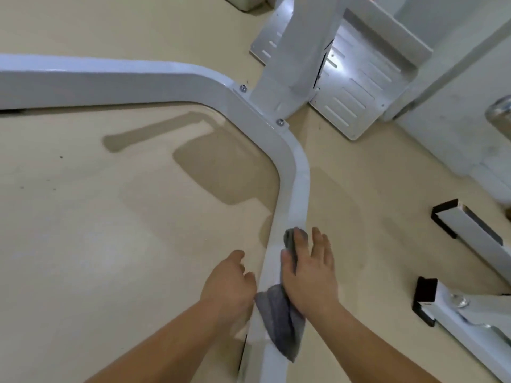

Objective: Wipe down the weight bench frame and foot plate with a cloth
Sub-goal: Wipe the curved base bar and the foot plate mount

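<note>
Head view: right hand (307,272) is pressing a grey woven cloth (279,322), fingers flat, onto the white frame (293,172) at 6 o'clock.
Left hand (232,283) is lying against the glossy bent frame; its grasp is unclear. Slotted metal foot plate (351,106) is sitting at 1 o'clock on smooth beige floor (110,244).

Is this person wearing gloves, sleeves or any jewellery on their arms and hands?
No. The left hand and right hand are bare, with no gloves, rings or watch visible. No sleeve shows on either arm up to the picture's edge.
</note>
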### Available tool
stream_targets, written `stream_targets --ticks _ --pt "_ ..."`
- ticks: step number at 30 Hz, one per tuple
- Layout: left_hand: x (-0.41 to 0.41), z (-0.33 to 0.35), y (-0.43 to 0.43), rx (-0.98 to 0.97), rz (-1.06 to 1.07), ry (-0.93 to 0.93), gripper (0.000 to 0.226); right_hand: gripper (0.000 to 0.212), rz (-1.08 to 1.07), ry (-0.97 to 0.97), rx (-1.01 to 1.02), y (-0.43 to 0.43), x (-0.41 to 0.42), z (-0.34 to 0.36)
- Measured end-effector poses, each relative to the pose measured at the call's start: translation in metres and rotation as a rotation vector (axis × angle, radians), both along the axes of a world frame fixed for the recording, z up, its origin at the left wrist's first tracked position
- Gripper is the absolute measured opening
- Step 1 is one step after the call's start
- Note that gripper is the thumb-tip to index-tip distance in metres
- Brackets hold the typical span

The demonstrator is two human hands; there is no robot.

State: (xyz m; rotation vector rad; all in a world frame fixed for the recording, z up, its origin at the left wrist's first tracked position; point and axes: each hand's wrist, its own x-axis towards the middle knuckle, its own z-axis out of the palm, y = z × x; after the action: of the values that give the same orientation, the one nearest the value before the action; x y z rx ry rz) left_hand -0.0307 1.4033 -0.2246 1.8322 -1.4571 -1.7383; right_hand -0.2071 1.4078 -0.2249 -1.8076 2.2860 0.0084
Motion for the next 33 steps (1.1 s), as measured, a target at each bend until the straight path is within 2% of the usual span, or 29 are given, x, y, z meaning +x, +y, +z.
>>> stream_targets --ticks 3,7,11,16,19,21,25,28,31,33 --pt "0.013 0.007 -0.001 -0.068 -0.105 -0.092 0.061 0.061 0.013 -0.242 0.031 0.013 0.010 -0.022" --pt "0.021 0.017 -0.001 -0.167 -0.275 -0.245 0.066 0.071 0.030 -0.054 0.038 -0.018 0.012 -0.035" --pt "0.031 0.037 -0.009 -0.203 -0.394 -0.302 0.068 0.074 0.138 0.073 0.019 -0.055 0.010 -0.032" --pt "0.060 0.073 -0.020 -0.207 -0.464 -0.384 0.075 0.077 0.219 -0.016 -0.037 -0.012 0.007 -0.034" --pt "0.073 0.086 -0.024 -0.241 -0.557 -0.423 0.078 0.085 0.206 -0.113 0.018 -0.003 -0.004 -0.036" --pt "0.079 0.088 -0.025 -0.280 -0.635 -0.448 0.078 0.085 0.229 -0.069 0.094 -0.020 -0.012 -0.031" --pt "0.074 0.066 -0.040 -0.356 -0.731 -0.490 0.076 0.081 0.294 0.018 0.255 -0.058 -0.020 -0.020" --pt "0.051 0.027 -0.066 -0.410 -0.763 -0.493 0.075 0.089 0.253 0.010 0.213 -0.047 -0.015 -0.025" --pt "0.032 -0.015 -0.091 -0.448 -0.788 -0.510 0.075 0.086 0.207 0.009 0.134 -0.022 -0.001 -0.031" --pt "0.027 -0.040 -0.103 -0.443 -0.837 -0.517 0.074 0.084 0.217 0.058 0.165 -0.023 0.001 -0.028"
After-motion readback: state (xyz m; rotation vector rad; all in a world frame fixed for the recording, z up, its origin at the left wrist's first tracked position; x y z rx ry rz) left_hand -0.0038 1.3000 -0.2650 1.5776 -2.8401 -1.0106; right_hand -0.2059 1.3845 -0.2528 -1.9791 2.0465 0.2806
